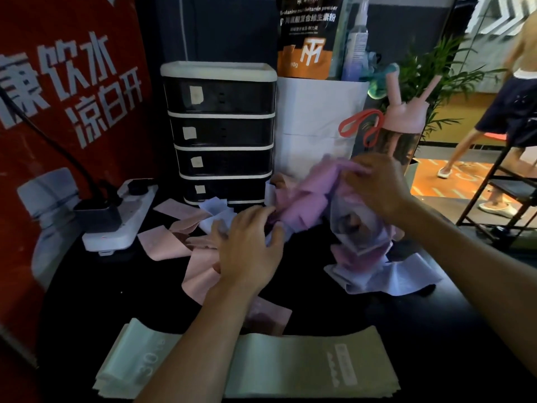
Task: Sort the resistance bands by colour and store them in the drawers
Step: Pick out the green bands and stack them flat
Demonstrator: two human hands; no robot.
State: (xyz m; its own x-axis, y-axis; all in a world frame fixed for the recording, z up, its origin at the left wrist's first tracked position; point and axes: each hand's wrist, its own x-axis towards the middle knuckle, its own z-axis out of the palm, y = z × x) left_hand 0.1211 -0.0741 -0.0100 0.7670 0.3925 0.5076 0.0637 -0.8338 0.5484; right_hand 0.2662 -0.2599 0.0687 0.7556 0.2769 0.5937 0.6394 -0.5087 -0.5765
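Observation:
A black drawer unit (220, 132) with several shut drawers stands at the back of the dark table. In front of it lies a loose heap of bands: pink bands (165, 242) on the left, purple bands (302, 199) in the middle, pale lavender bands (401, 274) on the right. A flat stack of pale green bands (305, 365) lies along the near edge. My left hand (247, 245) grips the lower end of a purple band. My right hand (377, 187) pinches its upper end, lifted off the table.
A white power strip (116, 228) with a black plug lies at the left. A red banner (58, 112) stands behind it. A white paper bag (319, 123) and a pink bottle (404, 132) stand at the right of the drawers. A person walks at the far right.

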